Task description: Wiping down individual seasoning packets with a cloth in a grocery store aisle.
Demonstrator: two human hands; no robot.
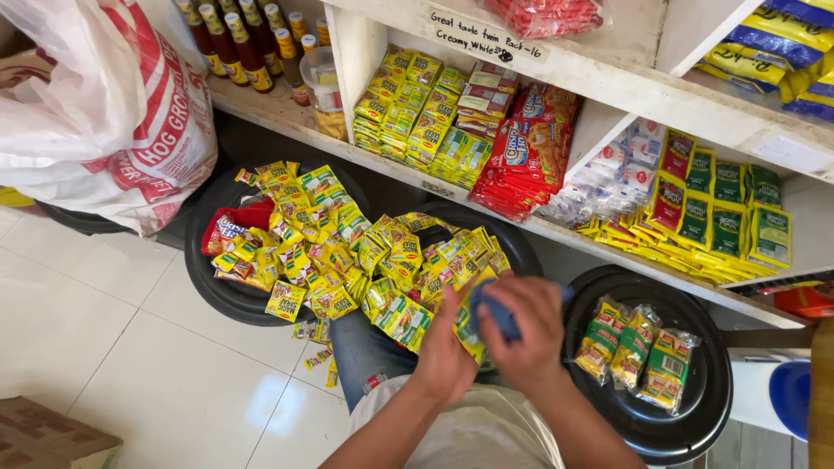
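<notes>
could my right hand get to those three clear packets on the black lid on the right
Probably yes: the right hand is beside the black lid, and the three clear packets lie uncovered on top, though its grip already holds a blue cloth.

The sachets (347,252) heaped on the black round lid (217,287) are yellow with green and red print. The cloth (499,314) in the right hand (526,334) is blue. The sack (113,113) is white with red lettering. The three packs (638,352) on the right black lid (695,426) are clear with yellow, green and red labels. The shelf (608,82) is off-white. The floor tiles (104,330) are white.
</notes>
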